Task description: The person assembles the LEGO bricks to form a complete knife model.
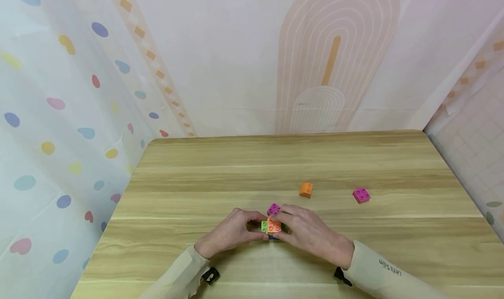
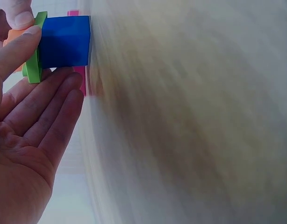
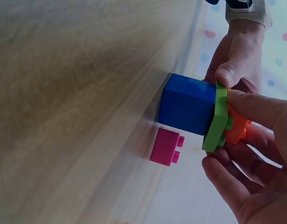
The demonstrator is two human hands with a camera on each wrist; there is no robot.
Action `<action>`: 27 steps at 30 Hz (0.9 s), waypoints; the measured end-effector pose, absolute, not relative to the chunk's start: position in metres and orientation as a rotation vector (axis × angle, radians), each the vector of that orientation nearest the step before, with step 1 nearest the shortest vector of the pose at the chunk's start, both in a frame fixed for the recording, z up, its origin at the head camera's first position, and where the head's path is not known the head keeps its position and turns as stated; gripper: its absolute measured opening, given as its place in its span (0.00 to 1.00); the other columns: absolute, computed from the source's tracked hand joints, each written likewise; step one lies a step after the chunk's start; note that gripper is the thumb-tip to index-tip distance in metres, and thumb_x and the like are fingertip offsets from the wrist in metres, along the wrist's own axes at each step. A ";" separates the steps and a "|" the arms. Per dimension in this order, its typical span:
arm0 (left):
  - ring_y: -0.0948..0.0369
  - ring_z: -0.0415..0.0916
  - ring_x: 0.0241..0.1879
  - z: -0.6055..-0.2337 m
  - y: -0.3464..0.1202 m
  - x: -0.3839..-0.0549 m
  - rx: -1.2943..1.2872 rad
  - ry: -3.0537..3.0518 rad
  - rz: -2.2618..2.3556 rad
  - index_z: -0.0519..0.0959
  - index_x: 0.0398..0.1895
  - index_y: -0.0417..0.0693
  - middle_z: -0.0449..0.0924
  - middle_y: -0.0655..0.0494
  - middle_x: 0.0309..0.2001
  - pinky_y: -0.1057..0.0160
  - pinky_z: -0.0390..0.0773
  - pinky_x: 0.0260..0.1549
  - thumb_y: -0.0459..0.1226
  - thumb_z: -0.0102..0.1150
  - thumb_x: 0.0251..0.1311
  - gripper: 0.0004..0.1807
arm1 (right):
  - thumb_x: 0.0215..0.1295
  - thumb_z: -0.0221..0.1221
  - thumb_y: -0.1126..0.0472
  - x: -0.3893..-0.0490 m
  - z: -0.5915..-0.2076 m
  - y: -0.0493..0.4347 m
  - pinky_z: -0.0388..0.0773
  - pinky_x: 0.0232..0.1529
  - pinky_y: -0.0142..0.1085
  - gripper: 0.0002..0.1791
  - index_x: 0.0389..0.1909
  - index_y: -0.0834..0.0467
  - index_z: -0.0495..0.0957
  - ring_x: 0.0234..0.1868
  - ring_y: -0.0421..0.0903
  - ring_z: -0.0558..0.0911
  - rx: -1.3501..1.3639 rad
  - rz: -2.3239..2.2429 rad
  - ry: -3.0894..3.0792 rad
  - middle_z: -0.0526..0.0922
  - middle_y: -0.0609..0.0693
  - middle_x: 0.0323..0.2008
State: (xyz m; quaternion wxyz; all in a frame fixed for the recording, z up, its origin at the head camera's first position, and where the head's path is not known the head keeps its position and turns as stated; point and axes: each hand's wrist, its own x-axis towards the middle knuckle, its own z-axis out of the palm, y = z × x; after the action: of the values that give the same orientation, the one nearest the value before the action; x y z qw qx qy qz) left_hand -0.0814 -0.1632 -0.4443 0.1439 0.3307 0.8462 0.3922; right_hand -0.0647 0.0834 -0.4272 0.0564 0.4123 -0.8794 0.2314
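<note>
A small stack stands on the wooden table between the two hands: a blue block at the bottom, a thin green plate over it and an orange brick on top. My left hand pinches the green plate from the left, its thumb on the near edge and the other fingers on the far side. From the right, my right hand grips the orange brick between thumb and fingers, its thumb tip beside the green plate. Just behind the stack sits a magenta brick, partly covered by the right fingers in the head view.
Farther back on the table lie an orange brick with a curved side and, to its right, another magenta brick. A patterned curtain hangs behind the table's back edge and along its left side.
</note>
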 end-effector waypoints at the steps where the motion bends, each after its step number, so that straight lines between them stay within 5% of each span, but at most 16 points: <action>1: 0.69 0.83 0.46 -0.444 -0.163 -0.081 0.955 2.440 1.132 0.86 0.50 0.45 0.89 0.57 0.48 0.67 0.83 0.49 0.40 0.75 0.61 0.16 | 0.62 0.74 0.55 -0.065 -0.427 0.083 0.84 0.53 0.38 0.20 0.51 0.60 0.86 0.51 0.46 0.85 1.249 0.708 -2.665 0.86 0.51 0.50; 19: 0.68 0.82 0.44 -0.440 -0.166 -0.079 0.980 2.504 1.043 0.85 0.53 0.44 0.88 0.55 0.48 0.68 0.83 0.46 0.39 0.74 0.62 0.18 | 0.62 0.72 0.48 -0.069 -0.429 0.088 0.84 0.51 0.38 0.29 0.61 0.59 0.81 0.54 0.48 0.84 1.129 1.076 -2.833 0.85 0.52 0.56; 27: 0.69 0.82 0.45 -0.441 -0.165 -0.079 0.949 2.504 1.037 0.86 0.51 0.46 0.88 0.58 0.47 0.66 0.83 0.47 0.41 0.74 0.62 0.17 | 0.64 0.72 0.51 -0.071 -0.426 0.097 0.84 0.51 0.40 0.21 0.53 0.56 0.84 0.49 0.46 0.85 1.114 1.125 -2.836 0.86 0.49 0.51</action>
State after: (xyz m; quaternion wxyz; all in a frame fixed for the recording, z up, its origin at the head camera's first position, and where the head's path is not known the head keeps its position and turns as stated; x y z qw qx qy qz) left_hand -0.0790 -0.1651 -0.4407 0.1347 0.3275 0.8641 0.3577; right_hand -0.0711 0.0965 -0.4263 -0.0532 0.3424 -0.8720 0.3457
